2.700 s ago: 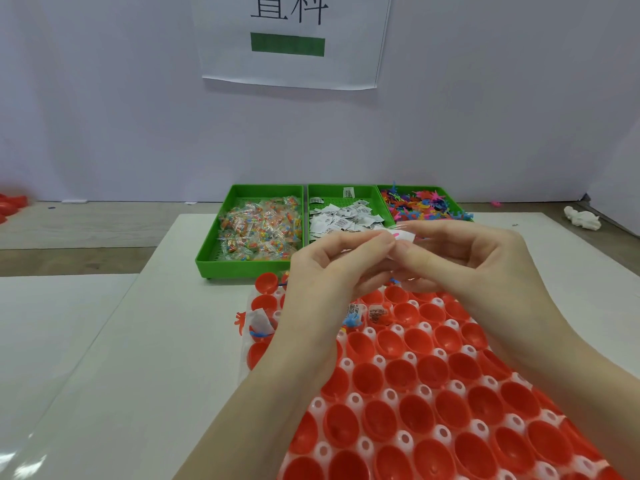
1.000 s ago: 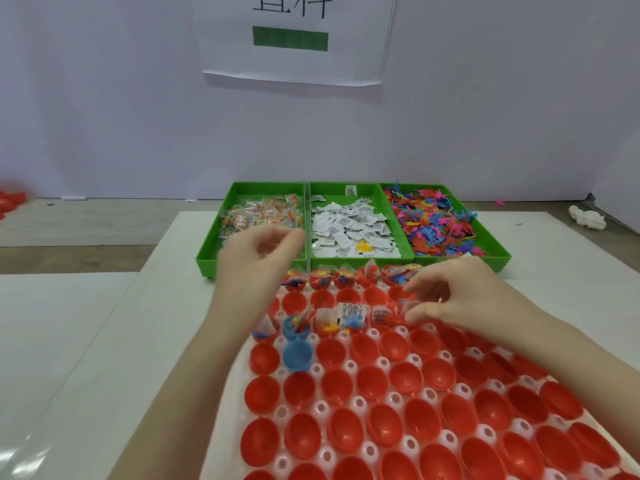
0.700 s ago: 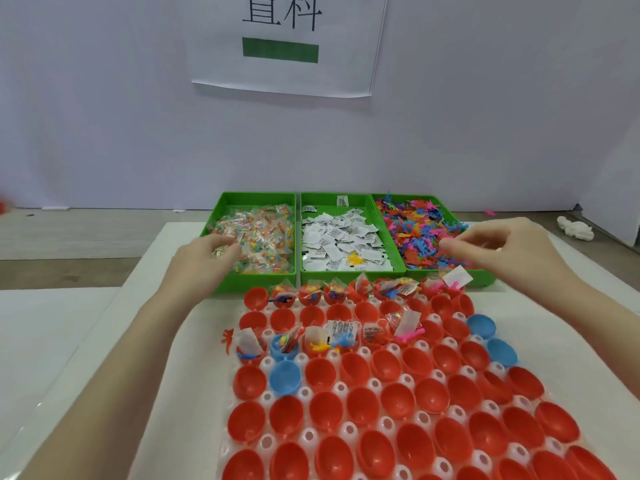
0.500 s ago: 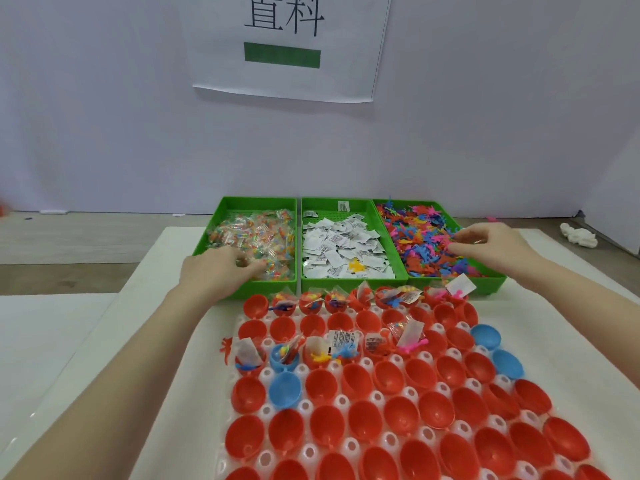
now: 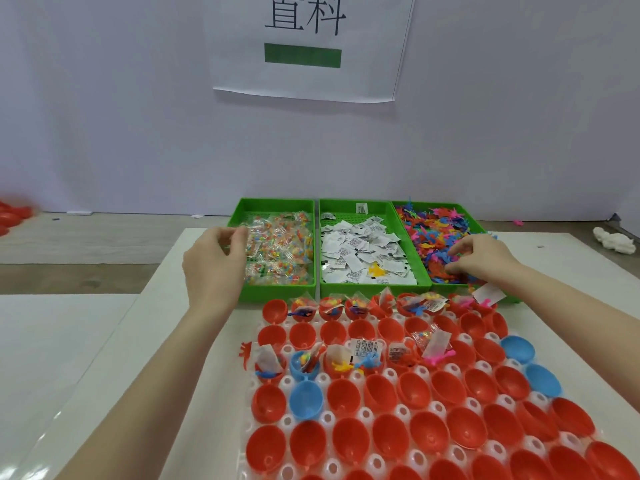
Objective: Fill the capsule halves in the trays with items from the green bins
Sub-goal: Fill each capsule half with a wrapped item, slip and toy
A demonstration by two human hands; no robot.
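Note:
Three green bins stand side by side at the back of the white table. The left bin (image 5: 277,294) holds clear candy packets, the middle bin (image 5: 374,292) white paper slips, the right bin (image 5: 446,290) small coloured plastic figures. My left hand (image 5: 213,268) is at the left bin's near left corner, fingertips pinching a clear candy packet (image 5: 244,233). My right hand (image 5: 485,256) reaches into the right bin, fingers curled down into the figures. In front lies the white tray (image 5: 401,411) of red capsule halves (image 5: 381,393), with a few blue halves (image 5: 306,405). Several halves in the back rows hold items.
A paper sign (image 5: 311,46) hangs on the wall behind the bins. A white lumpy object (image 5: 613,240) lies at the far right and red capsule halves (image 5: 10,216) at the far left. A second white surface (image 5: 52,341) adjoins on the left.
Both hands left the tray and went back to the bins, the left to the candy packets, the right to the coloured figures. The right hand has sunk deeper into the pile.

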